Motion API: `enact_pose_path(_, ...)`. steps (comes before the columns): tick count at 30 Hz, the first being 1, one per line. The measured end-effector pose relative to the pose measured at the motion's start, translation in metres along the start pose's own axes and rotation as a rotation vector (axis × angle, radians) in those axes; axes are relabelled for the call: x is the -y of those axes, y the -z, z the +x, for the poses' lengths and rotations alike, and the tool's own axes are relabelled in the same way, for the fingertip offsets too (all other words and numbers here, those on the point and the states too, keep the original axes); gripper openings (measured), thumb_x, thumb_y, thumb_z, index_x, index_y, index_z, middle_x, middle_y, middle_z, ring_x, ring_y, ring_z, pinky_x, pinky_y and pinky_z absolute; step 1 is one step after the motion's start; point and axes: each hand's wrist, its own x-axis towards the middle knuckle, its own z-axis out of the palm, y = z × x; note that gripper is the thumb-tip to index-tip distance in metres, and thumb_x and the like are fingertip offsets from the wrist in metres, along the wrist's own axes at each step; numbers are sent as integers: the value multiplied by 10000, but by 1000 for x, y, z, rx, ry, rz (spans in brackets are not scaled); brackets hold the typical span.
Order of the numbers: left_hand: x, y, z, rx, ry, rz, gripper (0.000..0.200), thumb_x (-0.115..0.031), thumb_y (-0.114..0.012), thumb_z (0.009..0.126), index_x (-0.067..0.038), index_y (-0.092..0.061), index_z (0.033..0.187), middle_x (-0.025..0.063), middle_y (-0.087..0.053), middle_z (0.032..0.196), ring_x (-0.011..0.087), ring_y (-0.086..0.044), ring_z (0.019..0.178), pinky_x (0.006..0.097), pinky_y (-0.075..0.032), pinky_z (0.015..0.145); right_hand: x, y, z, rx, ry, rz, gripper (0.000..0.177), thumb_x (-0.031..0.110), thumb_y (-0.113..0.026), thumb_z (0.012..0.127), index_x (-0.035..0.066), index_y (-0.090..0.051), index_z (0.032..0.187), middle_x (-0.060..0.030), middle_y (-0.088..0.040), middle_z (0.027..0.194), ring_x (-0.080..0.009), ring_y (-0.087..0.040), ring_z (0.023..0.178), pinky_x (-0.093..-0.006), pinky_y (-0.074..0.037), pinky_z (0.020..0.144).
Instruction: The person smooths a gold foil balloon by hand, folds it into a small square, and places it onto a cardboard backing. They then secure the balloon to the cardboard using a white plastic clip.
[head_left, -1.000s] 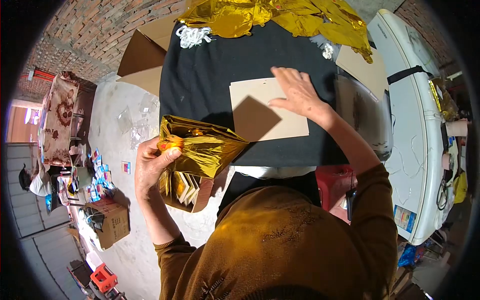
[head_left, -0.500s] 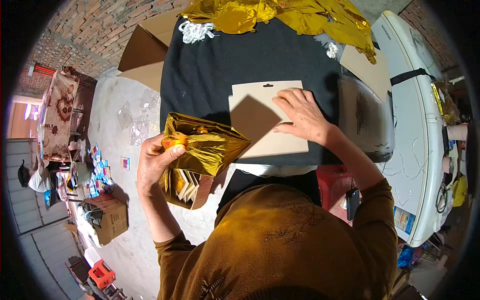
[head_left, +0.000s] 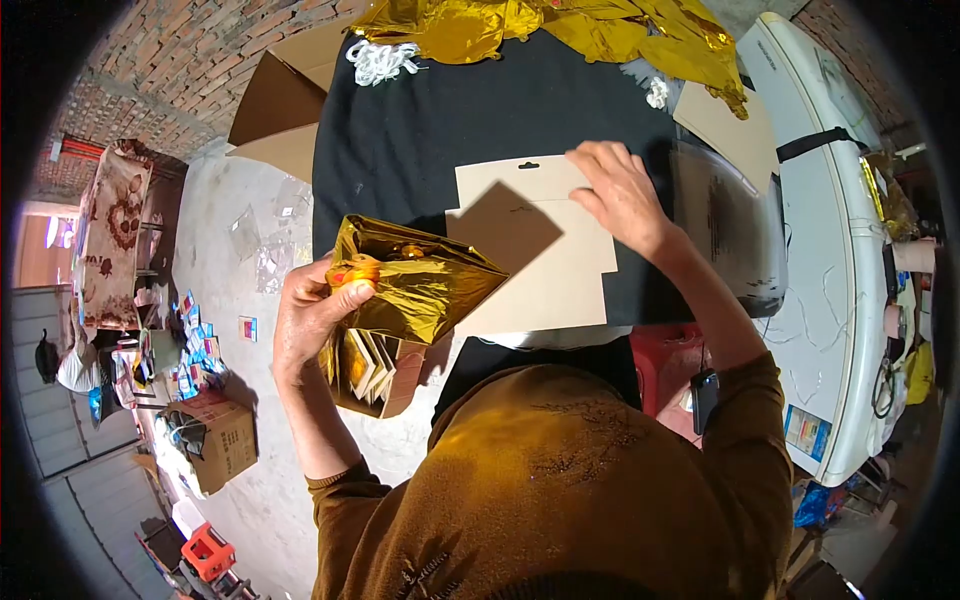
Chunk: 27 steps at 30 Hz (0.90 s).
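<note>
My left hand (head_left: 312,318) is closed around a folded gold foil balloon (head_left: 405,300), with an orange-red patch near the thumb. The foil is held to the left of the cardboard, its pointed corner over the card's edge. A beige cardboard piece (head_left: 560,285) with a hang slot near its far edge lies on the black cloth (head_left: 480,110). Its outline is stepped at the sides, and a dark shadow falls across it. My right hand (head_left: 622,200) rests at the card's upper right, fingers stretched out and thumb apart, holding nothing.
More gold foil (head_left: 450,30) lies along the table's far edge, beside a bundle of white cord (head_left: 382,62). An open carton (head_left: 275,105) stands at the far left. Below my left hand, a small box (head_left: 405,375) holds several cards. A white appliance (head_left: 815,300) stands to the right.
My right hand has moved slightly up and right. The cardboard's outline has changed from a plain rectangle to a stepped shape. My left hand still holds the foil in nearly the same place.
</note>
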Motion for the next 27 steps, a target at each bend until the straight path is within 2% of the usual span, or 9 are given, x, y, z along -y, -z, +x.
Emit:
enact_pose_path(4,0,-8,4,22,5,7,257,-86,-825,901,45,-766,1115,62,-746,1059,123,-685,904,278,-548,821,-13,1,30,190,-56,-92,487,274,-790,878,49,-632,1280,-111,-590,1202,-326,-532,1188,-450,-440,976)
enact_pose_path(8,2,-11,5,35,45,45,245,-91,-814,916,48,-763,1111,54,-725,1087,124,-665,943,277,-525,845,-10,11,56,484,-127,-63,261,250,-758,904,80,-597,1019,-90,-596,1099,-318,-531,1164,-440,-435,968)
enact_pose_path(11,7,-11,5,19,81,64,208,-53,-800,914,58,-757,1085,54,-717,1099,120,-656,941,279,-521,844,-29,6,66,605,-184,74,308,281,-760,900,62,-617,1061,-133,-606,1138,-338,-548,1155,-465,-451,972)
enact_pose_path(13,6,-14,7,9,68,69,177,-28,-779,914,65,-752,1062,52,-712,1104,118,-654,941,276,-519,842,-103,-38,58,390,-322,433,275,279,-716,929,61,-581,1026,-161,-625,1070,-347,-583,1109,-459,-472,925)
enact_pose_path(15,11,-12,9,4,46,69,155,-21,-765,919,67,-746,1045,47,-706,1093,116,-647,940,271,-514,838,-104,10,54,186,-286,337,265,297,-633,992,55,-537,1045,-212,-647,954,-345,-646,1009,-455,-498,845)
enact_pose_path(16,12,-9,10,0,67,68,153,-24,-769,919,68,-742,1038,42,-699,1078,113,-640,936,267,-508,840,-122,18,57,34,-296,175,158,197,-620,991,63,-538,1007,-111,-589,803,-250,-586,768,-414,-484,711)
enact_pose_path(22,15,-13,24,3,55,34,198,-39,-781,920,71,-736,1078,41,-690,1099,111,-629,957,266,-497,867,-239,122,3,-122,-529,338,152,178,-591,1035,51,-675,1046,8,-663,954,-117,-576,933,-281,-485,857)
enact_pose_path(26,14,-18,31,9,65,94,216,-57,-774,929,60,-741,1107,34,-699,1114,107,-634,971,263,-497,889,-332,142,-47,-133,-594,94,237,279,-613,999,80,-719,1074,-84,-724,956,-206,-659,959,-351,-528,889)
enact_pose_path(27,13,-20,32,20,60,55,219,-61,-767,934,56,-746,1118,33,-704,1119,102,-637,981,261,-498,890,-329,142,-46,-76,-686,-196,265,300,-618,992,90,-725,1113,-124,-730,998,-261,-671,1008,-395,-531,909)
